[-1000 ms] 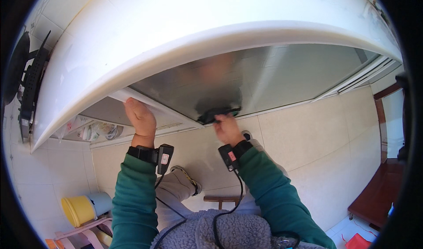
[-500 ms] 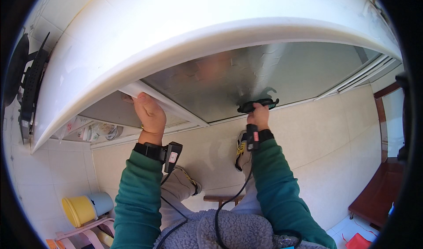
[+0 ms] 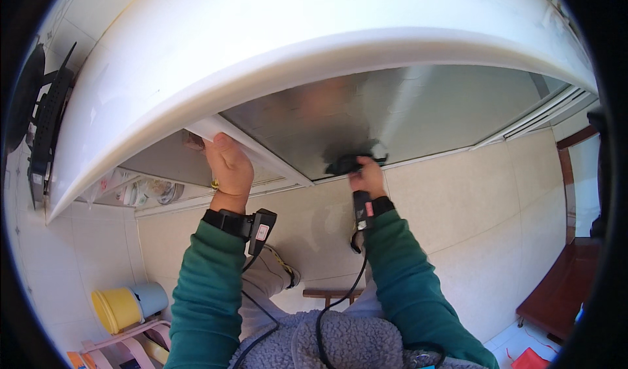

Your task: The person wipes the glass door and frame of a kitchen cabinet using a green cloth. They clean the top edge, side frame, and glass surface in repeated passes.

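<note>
My left hand (image 3: 230, 166) is closed round the white frame edge (image 3: 261, 154) of a sliding cabinet door, its fingertips hidden behind that edge. In my right hand (image 3: 368, 176) is a dark, crumpled cloth (image 3: 347, 165), pressed against the lower part of the door's grey glass panel (image 3: 451, 111). The cloth's dark reflection shows in the glass above it. Both hands are below the rim of a white countertop (image 3: 314, 16).
Left of the door, an opening shows bags and jars (image 3: 154, 192) inside. A black stove part (image 3: 49, 127) stands at the counter's left. Yellow and blue buckets (image 3: 118, 309) sit lower left, above a pink rack (image 3: 124, 343). A dark red wooden bench (image 3: 562, 290) is at right.
My right hand has slid left along the glass with the cloth. My left hand and the door's frame edge have shifted slightly to the right.
</note>
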### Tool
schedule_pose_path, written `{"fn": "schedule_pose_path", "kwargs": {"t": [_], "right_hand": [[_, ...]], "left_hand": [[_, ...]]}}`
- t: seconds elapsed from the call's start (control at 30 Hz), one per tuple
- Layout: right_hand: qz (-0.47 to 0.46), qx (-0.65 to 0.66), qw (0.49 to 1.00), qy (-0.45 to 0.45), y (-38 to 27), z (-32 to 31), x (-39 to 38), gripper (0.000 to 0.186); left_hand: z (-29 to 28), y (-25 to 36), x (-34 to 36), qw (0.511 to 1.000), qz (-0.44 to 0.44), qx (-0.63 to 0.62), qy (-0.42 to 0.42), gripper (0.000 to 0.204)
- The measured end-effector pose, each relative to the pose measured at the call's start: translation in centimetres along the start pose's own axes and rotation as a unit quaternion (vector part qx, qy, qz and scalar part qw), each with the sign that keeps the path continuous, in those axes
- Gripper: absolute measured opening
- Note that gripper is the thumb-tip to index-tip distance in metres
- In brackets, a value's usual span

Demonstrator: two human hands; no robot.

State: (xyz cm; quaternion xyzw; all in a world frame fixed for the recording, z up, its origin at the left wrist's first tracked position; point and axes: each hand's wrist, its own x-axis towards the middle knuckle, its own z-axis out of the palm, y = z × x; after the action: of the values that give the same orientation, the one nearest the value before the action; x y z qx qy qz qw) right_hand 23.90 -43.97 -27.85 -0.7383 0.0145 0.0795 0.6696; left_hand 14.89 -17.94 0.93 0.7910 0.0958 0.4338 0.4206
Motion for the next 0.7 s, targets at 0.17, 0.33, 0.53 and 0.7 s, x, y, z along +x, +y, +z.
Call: {"fn": "schedule_pose_path", "kwargs": {"t": [0.17,0.33,0.53,0.7], "right_hand": [[0.226,0.450,0.849,0.161,-5.4,-4.4,0.8,0.021],[0.235,0.314,0.908,0.144,-6.0,-0.5,-1.4,0.024],[0.258,0.357,0.896,-0.053,-8.4,6.3,-6.0,0.021],[0.259,0.487,0.792,-0.260,-14.8,5.5,-8.2,0.037]], "left_hand": [[0.7,1.5,-0.3,0.999,0.043,-0.001,-0.024,0.054],[0.7,2.0,0.0,0.999,0.044,0.016,-0.012,0.053],[0.6,1.8,-0.2,0.999,0.036,0.023,-0.003,0.053],[1.0,2.0,0.2,0.999,0.045,-0.003,-0.005,0.055]]}}
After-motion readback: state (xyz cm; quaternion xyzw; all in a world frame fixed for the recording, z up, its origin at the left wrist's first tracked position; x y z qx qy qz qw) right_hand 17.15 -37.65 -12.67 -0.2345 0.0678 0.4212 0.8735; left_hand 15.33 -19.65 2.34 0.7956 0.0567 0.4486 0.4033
